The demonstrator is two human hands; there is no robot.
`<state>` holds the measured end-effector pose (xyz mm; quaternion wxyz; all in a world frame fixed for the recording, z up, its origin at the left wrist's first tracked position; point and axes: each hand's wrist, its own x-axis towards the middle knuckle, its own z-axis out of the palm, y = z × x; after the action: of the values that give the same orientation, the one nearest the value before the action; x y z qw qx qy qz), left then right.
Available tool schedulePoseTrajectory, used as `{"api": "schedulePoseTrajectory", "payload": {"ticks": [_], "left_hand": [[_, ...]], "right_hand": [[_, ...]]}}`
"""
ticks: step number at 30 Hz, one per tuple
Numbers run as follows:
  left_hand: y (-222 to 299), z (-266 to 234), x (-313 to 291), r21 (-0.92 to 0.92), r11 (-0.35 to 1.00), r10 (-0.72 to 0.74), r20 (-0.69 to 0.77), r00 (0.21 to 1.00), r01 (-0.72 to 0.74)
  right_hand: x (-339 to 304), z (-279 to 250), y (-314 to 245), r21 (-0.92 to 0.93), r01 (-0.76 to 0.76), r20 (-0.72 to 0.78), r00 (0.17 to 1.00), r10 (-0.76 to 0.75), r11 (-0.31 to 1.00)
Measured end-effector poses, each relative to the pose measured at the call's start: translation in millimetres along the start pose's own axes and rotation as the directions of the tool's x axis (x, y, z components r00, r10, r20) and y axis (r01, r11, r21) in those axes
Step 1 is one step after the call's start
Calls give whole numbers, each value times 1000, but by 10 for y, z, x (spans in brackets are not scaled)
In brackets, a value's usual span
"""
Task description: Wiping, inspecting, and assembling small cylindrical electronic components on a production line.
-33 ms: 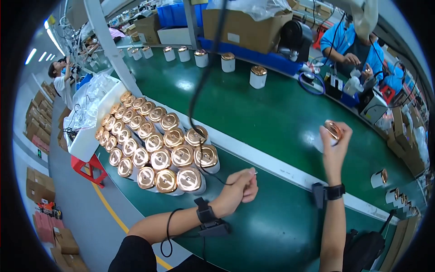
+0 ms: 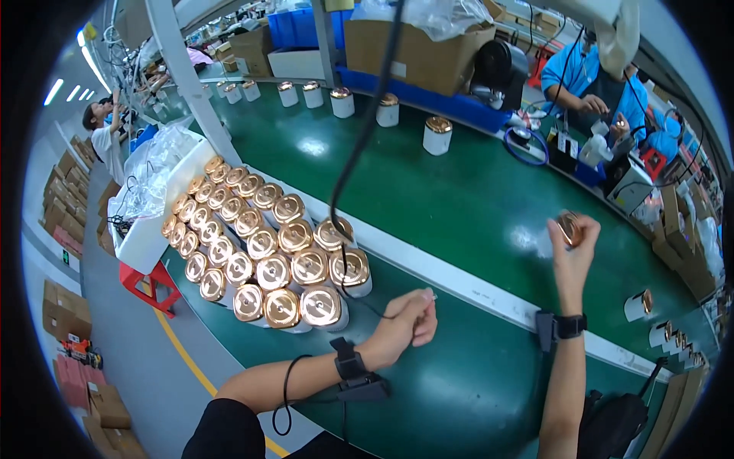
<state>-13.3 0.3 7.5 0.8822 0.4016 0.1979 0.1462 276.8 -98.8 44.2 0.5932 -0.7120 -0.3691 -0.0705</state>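
My right hand (image 2: 573,260) is raised over the green conveyor belt, its fingers closed around a white container with a shiny copper-coloured top (image 2: 568,229). Most of the container's white body is hidden by the hand. My left hand (image 2: 405,325) pinches the end of a thin black cable (image 2: 342,264) that hangs down from above. A small pale tip pokes out between thumb and forefinger, too small to make out. To the left of that hand, several white containers with copper tops (image 2: 273,271) stand upright in tight rows on the green table (image 2: 451,382).
A white rail (image 2: 451,279) separates table and belt. More containers (image 2: 437,135) stand along the belt's far side, others (image 2: 638,304) at far right. A white box (image 2: 134,249) with plastic bags is left, above a red stool (image 2: 153,287). Opposite, a person in blue (image 2: 573,73) works.
My right hand has shifted slightly right and turned the container, so its white side no longer shows left of the fingers. My left hand has barely moved.
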Motion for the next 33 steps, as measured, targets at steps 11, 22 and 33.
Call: {"api": "schedulePoseTrajectory", "payload": {"ticks": [11,22,33], "left_hand": [[30,-107,-35,73,997,-18,-9,1000,18],[-53,-52,55,6,999,53,-13,999,-53],[-2,-6,49,93,995,-28,119,992,17]], "right_hand": [[740,1171,-329,-304,280,181,955,-234,910],[495,1989,104,685,-578,483,816,319,444],[-897,802,-355,609,-565,509,817,272,558]]}}
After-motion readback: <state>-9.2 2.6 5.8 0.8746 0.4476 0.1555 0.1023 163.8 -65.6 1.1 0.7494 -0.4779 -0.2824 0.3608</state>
